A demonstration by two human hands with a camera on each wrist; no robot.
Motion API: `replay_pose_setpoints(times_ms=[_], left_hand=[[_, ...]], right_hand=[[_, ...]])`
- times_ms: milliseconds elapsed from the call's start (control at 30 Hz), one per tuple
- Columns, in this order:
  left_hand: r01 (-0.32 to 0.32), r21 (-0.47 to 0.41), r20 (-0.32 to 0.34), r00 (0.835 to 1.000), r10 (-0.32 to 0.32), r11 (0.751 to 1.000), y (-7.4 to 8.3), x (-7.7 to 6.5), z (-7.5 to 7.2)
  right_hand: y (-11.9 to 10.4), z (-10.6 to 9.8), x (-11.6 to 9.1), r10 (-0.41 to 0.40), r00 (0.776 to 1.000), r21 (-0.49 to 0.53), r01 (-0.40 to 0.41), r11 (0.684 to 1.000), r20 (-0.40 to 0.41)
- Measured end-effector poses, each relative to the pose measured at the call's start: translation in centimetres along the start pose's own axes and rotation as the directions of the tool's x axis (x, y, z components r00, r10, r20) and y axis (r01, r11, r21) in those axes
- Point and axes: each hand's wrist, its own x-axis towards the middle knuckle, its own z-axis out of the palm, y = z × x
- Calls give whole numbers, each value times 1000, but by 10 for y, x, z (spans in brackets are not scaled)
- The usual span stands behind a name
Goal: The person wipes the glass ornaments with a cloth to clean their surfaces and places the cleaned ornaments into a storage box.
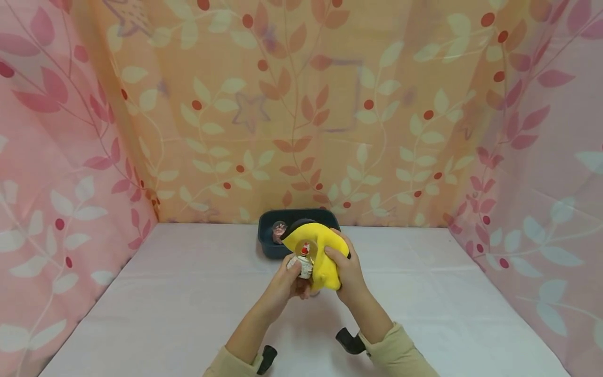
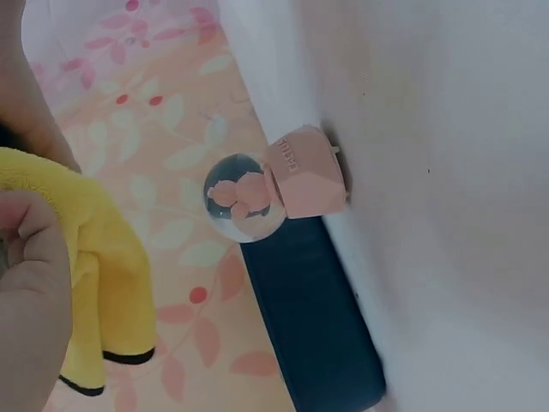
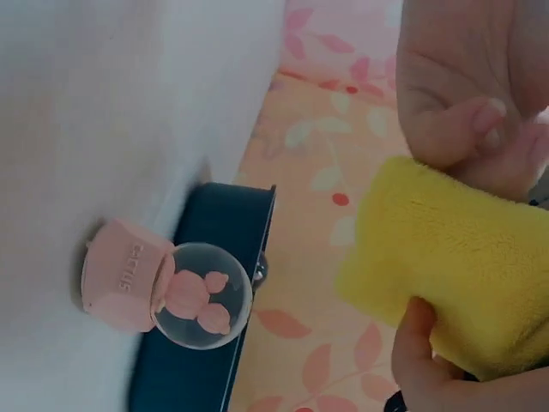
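My left hand (image 1: 281,287) grips a small snow globe (image 1: 305,267) with a white base and a red-and-white figure inside. A yellow cloth (image 1: 325,246) with dark edging is held in my right hand (image 1: 350,275), draped against the globe. From the right wrist view, the cloth (image 3: 455,257) hides the held globe. Beyond the hands, a pink cactus snow globe (image 2: 304,172) stands upright on the table, its base lettered; the hands cover most of it in the head view.
A dark blue bin (image 1: 268,248) sits at the back of the white table (image 1: 188,293), with another pinkish snow globe (image 1: 279,230) inside. Patterned fabric walls (image 1: 301,104) enclose the table at the back and both sides.
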Motion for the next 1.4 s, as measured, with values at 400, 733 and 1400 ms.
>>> replay_pose_setpoints(times_ms=[400, 733, 1400], left_hand=[[41, 344, -222, 974, 38, 938, 3, 4, -6], [96, 305, -185, 982, -40, 948, 9, 3, -9], [133, 218, -227, 970, -83, 967, 2, -2, -14]], right_hand=[[-1, 2, -1, -171, 981, -214, 187, 959, 88], [-1, 1, 1, -175, 965, -343, 235, 909, 197], [-8, -11, 1, -154, 988, -281, 142, 949, -20]])
